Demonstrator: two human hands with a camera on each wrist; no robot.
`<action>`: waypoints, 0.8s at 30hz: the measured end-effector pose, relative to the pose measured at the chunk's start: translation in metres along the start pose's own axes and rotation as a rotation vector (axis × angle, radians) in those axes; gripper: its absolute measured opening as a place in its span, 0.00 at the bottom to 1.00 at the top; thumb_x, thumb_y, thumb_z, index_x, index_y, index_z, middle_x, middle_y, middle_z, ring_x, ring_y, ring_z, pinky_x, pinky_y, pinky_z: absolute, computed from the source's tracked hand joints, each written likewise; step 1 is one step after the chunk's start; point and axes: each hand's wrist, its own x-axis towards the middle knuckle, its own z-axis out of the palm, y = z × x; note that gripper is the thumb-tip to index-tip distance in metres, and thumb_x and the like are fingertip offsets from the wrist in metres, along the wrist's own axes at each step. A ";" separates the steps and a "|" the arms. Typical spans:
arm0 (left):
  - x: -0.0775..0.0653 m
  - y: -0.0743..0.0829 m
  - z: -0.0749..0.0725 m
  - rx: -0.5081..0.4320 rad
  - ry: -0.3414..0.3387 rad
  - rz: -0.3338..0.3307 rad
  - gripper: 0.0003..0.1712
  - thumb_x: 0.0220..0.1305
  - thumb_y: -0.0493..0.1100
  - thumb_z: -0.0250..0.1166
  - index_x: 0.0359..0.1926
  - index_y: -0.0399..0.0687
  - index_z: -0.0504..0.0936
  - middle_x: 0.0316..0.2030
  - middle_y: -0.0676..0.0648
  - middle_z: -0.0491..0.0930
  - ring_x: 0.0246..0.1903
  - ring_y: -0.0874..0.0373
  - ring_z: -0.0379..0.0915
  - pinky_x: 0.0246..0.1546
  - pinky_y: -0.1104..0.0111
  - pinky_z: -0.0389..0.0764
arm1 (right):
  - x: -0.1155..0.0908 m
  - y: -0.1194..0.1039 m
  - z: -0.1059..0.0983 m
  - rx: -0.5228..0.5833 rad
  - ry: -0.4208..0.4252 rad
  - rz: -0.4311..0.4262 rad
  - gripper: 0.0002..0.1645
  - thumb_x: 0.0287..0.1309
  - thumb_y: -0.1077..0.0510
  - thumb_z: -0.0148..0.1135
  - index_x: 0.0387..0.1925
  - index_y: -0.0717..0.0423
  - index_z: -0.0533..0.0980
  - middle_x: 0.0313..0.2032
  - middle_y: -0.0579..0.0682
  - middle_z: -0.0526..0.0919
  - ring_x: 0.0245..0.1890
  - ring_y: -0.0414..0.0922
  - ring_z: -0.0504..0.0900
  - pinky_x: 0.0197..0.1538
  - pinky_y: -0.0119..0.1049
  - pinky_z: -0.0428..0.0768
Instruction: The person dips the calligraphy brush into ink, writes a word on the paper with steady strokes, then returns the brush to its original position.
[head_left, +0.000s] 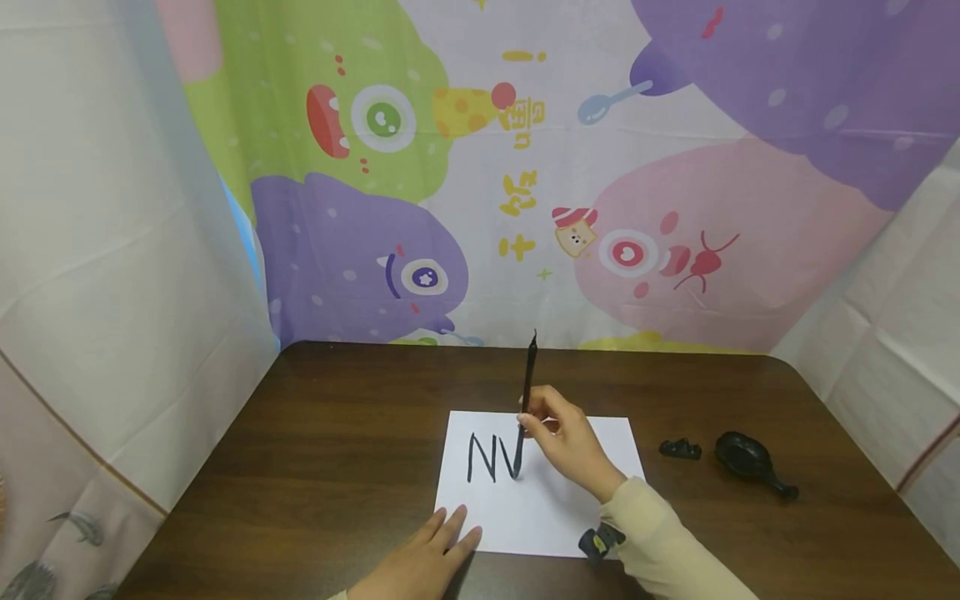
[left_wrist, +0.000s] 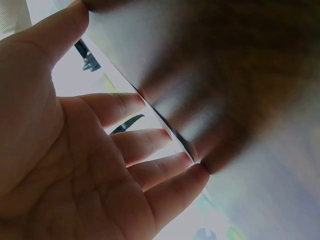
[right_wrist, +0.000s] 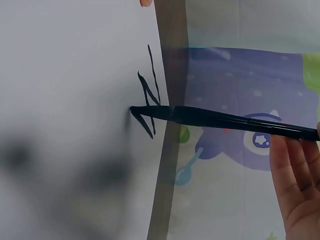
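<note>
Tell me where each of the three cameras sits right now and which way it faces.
Head: above the table, facing forward and down; shows the left hand flat on the paper and the right hand holding the brush.
Left wrist: under the left hand, facing along its fingers to the paper's edge.
Right wrist: beside the right hand, facing along the brush to the strokes.
Shared: head and right wrist both show brush tip on the strokes.

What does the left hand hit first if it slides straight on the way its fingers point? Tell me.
Probably only the white paper under the left hand's fingertips; farther along that line, the black strokes and brush tip, though depth is uncertain.
</note>
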 end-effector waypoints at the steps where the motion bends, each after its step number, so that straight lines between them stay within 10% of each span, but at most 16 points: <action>1: 0.000 0.000 0.000 0.000 0.000 0.001 0.53 0.50 0.76 0.62 0.72 0.59 0.64 0.74 0.43 0.58 0.70 0.36 0.57 0.58 0.41 0.74 | 0.000 0.001 0.000 -0.001 0.003 0.003 0.08 0.61 0.71 0.60 0.42 0.65 0.73 0.32 0.60 0.81 0.34 0.58 0.85 0.39 0.31 0.85; 24: 0.000 -0.001 -0.001 0.004 -0.011 0.008 0.53 0.50 0.76 0.62 0.73 0.59 0.64 0.75 0.42 0.57 0.71 0.36 0.57 0.59 0.42 0.73 | 0.008 0.030 0.003 -0.042 0.045 -0.043 0.10 0.61 0.70 0.61 0.44 0.66 0.74 0.31 0.61 0.82 0.33 0.56 0.86 0.38 0.35 0.85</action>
